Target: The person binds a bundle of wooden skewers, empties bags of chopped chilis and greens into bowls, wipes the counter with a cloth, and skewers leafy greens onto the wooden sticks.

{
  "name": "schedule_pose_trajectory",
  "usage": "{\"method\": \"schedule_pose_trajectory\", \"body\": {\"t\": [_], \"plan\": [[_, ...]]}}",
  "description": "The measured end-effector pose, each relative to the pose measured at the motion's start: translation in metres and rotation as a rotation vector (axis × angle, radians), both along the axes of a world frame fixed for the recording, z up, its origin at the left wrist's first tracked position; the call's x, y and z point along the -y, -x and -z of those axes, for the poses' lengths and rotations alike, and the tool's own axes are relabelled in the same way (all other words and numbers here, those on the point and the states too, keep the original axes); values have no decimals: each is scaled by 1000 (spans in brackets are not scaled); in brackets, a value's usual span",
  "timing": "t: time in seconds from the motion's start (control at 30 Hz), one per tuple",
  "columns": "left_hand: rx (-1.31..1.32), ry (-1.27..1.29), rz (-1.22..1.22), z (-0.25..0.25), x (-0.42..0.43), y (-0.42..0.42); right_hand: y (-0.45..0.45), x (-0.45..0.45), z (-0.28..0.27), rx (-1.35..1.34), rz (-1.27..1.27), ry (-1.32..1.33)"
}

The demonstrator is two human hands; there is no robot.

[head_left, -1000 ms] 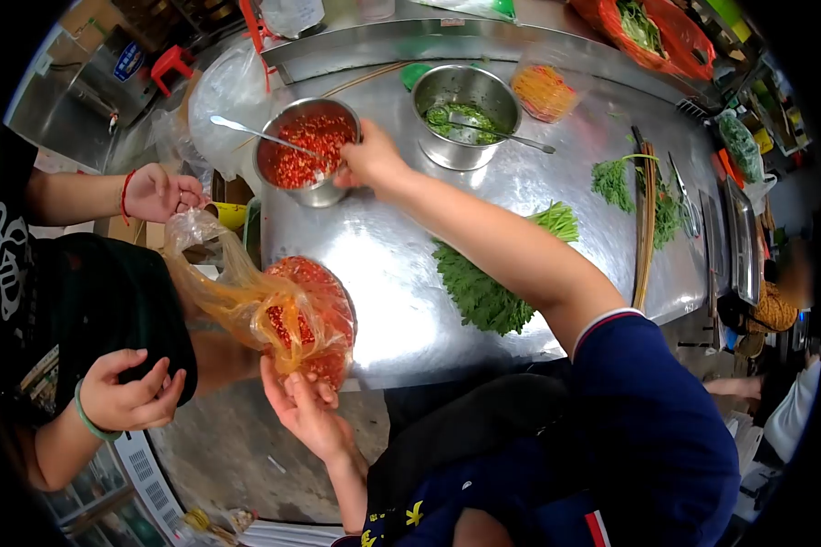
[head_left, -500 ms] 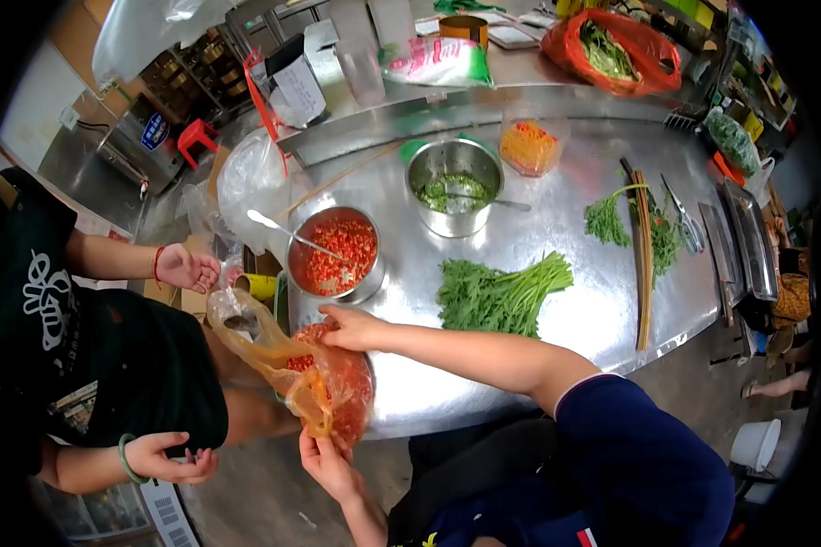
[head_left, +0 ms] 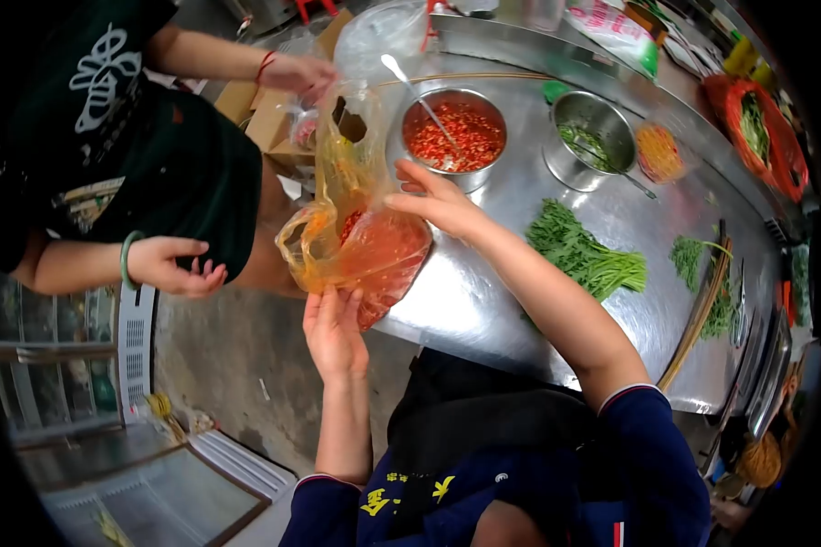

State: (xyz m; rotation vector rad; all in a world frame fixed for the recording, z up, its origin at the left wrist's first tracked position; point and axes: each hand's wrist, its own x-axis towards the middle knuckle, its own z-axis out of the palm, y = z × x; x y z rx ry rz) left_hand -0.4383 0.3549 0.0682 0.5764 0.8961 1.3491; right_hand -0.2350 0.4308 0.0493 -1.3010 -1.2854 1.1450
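A thin clear plastic bag (head_left: 392, 264), stained orange, sits at the corner of the metal table with chopped red chili in its lower part. Its mouth and handles stand up loosely. My left hand (head_left: 336, 333) grips the bag's near edge; the plastic partly hides its fingertips. Over the bag's far side, my right hand (head_left: 442, 201) has its fingers apart, the thumb close to the plastic; whether it touches is unclear. Just beyond stands a steel pot (head_left: 472, 173) of chopped red chili with a long-handled spoon (head_left: 420, 100) in it.
A co-worker's hand (head_left: 306, 77) is beside the bag's upper handle, the other hand (head_left: 178, 264) held out lower left. Leafy greens (head_left: 584, 251), a second steel pot (head_left: 575, 164), a bag of orange shreds (head_left: 659, 153) and long sticks (head_left: 698, 319) lie on the metal table (head_left: 483, 301).
My view has swung left. My right hand has come off the bag's contents, its fingers spreading. The bag's upper handle now stands taller, near the co-worker's raised hand.
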Motion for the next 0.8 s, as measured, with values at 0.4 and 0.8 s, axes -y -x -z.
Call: {"method": "schedule_pose_trajectory", "body": {"t": [0.4,0.8], "plan": [[514,58,174,-14,-34,-2,11,81,-43,-519,76,18],[391,143,364,9,-26,11,-12,84,-39,-382,-58,443]]}}
